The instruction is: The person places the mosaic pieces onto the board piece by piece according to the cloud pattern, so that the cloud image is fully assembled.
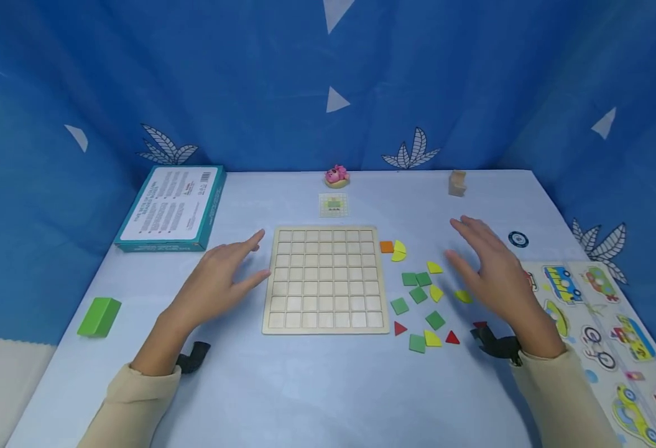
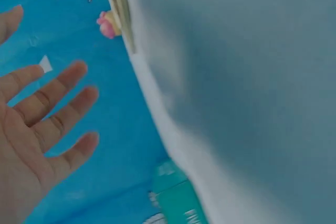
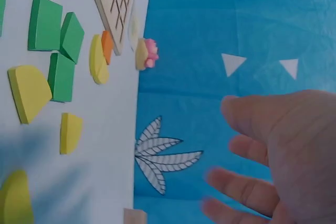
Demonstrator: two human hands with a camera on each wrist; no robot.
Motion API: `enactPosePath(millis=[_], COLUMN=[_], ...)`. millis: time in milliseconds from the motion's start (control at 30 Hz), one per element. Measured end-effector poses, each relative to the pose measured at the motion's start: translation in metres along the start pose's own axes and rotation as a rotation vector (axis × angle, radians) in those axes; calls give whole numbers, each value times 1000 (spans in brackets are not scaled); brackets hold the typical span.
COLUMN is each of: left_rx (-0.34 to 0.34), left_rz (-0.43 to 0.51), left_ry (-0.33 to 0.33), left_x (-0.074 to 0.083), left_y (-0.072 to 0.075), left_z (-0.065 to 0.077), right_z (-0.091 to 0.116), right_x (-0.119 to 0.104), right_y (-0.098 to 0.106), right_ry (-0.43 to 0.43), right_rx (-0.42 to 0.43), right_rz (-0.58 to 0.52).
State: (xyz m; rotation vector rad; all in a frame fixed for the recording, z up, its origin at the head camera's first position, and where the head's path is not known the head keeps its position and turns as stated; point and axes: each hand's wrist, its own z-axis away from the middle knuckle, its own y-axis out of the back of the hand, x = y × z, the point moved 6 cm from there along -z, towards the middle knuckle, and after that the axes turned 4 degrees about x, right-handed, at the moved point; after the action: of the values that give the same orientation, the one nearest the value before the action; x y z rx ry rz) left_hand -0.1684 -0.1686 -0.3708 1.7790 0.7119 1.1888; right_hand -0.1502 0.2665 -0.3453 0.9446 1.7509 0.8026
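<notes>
Wooden grid board [image 1: 326, 278] between left grip [image 1: 217, 274] and right grip [image 1: 492, 277], nearer the left, both loosely extended and empty.

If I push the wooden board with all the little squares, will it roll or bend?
The wooden grid board probably won't roll: it lies flat and has straight sides. It looks like real wood, so it's likely stiff and won't bend. Being wide and low, it would probably slide rather than tip.
</notes>
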Motion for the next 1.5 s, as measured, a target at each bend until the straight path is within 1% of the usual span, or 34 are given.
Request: enactPosePath(millis=[67, 167, 233, 367, 500, 633, 767, 900, 1000, 1133, 1267, 1400, 1500], left_rx=[-20, -65, -94, -132, -151, -157, -177, -178, -163, -156, -153, -145, -139], left_rz=[93, 219, 290, 418, 526, 598, 626, 625, 606, 560, 526, 502, 491], left_ry=[26, 58, 69, 88, 118, 140, 167, 182, 194, 218, 234, 235, 233], left_x=[-9, -22, -30, -43, -55, -62, -62, -59, -58, -59, -59, -59, -59], left_y=[-5, -12, -16, -23, -31, -40, -49, -54, -54, -55, -56, -57, -57], left_z=[-2, -6, -8, -9, -9, -9, -9, -10, -10, -9, -6, -5, -4], right_z=[-6, -16, -24, -42, -57, -65, -67, -65, -63, -63, -62, -61, -62], right_x=[0, -2, -1, 4, 8, 11, 14, 19, 23, 27, 27, 25, 24], right_y=[-5, -14, -21, -42, -67, -86, -100, -108, -111, -115, -118, -119, -120], right_ry=[2, -10, -15, -60, -118, -169, -204, -240, -261, -265, -270, -277, -259], right_rx=[7, -10, -28, -88, -172, -245, -302, -337, -332, -322, -337, -340, -321], right_rz=[-28, -60, -91, -154, -217, -279, -328, -350, -357, -359, -353, -339, -324])
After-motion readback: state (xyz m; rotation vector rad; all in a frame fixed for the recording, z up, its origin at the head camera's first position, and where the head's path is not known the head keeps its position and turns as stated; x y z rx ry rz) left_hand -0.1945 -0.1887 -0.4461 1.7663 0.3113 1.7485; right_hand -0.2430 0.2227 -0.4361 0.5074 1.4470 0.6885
